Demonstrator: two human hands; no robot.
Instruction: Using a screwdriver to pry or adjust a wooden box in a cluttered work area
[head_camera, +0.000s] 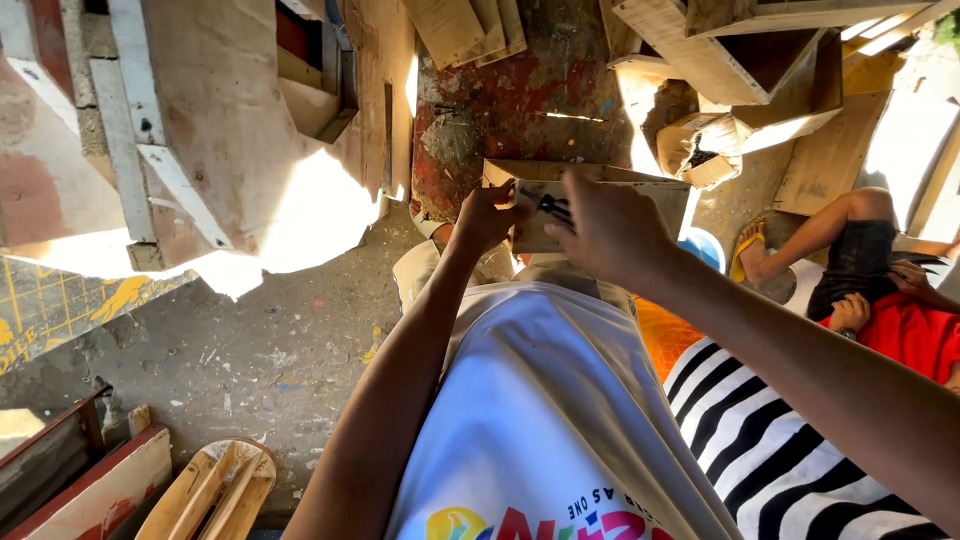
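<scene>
My left hand (487, 216) grips the near left edge of a small open plywood box (600, 190) held in front of me over my lap. My right hand (610, 228) is closed around a dark, thin tool (551, 206) with its tip against the box's front panel. What kind of tool it is I cannot tell. Both forearms reach forward over my white shirt.
Plywood boards and boxes (740, 60) are stacked at the back and right. A red rusty surface (520, 100) lies behind the box. Another person in red and black (880, 290) sits on the right, and one in stripes (770, 450) is close beside me. Wooden pieces (215, 490) lie on the concrete floor.
</scene>
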